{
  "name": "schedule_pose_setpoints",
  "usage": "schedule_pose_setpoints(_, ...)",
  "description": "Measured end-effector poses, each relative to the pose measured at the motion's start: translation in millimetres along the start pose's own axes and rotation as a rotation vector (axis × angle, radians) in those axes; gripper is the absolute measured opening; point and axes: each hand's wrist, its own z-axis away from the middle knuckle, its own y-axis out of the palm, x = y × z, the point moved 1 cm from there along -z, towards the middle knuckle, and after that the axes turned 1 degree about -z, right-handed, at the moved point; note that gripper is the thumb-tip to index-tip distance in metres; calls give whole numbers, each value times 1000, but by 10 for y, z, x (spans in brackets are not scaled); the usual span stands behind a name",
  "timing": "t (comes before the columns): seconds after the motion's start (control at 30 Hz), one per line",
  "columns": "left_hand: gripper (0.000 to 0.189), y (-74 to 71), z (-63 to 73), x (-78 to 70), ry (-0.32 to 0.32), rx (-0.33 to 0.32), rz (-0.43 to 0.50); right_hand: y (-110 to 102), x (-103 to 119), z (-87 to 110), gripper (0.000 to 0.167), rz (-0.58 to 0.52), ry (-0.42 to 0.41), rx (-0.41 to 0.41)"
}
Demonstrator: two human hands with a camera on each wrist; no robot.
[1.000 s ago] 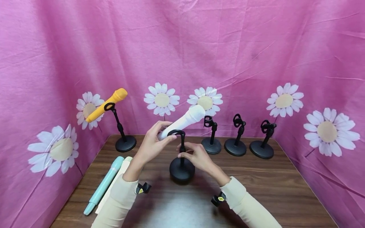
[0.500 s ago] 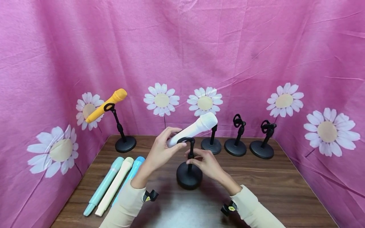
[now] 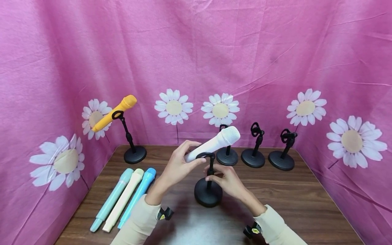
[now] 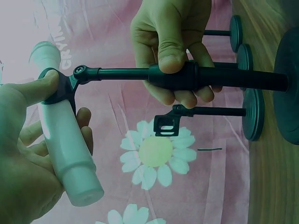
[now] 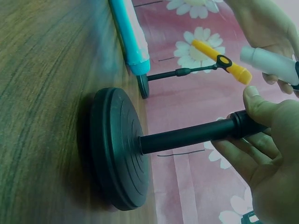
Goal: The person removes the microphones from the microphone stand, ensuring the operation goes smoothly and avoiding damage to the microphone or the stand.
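My left hand (image 3: 180, 163) holds a white microphone (image 3: 215, 142) by its lower handle, head pointing up to the right. The microphone lies through the black ring clip (image 4: 58, 91) of a small desktop microphone stand (image 3: 208, 195), and my left thumb presses on that clip in the left wrist view. My right hand (image 3: 228, 180) grips the collar (image 4: 173, 77) on the stand's pole, thumb on one side and fingers on the other. In the right wrist view the stand's round base (image 5: 121, 149) is by the wooden tabletop; whether it touches is unclear.
A yellow microphone (image 3: 114, 113) sits in a stand (image 3: 134, 154) at the back left. Mint (image 3: 112, 199), cream (image 3: 123, 200) and blue (image 3: 137, 197) microphones lie at the left. Three black stands (image 3: 252, 158) line the back right. Pink daisy cloth (image 3: 196, 51) surrounds the table (image 3: 294, 204).
Both hands have moved right and toward me, carrying the white microphone and its stand along. The blue microphone, hidden at first, has come into view beside the cream one.
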Motion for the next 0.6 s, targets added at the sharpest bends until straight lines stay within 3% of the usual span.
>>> schedule_pose_setpoints(0.6,48,47,20,47,-19,29,20,28,-52,107,26,-23,28,-30)
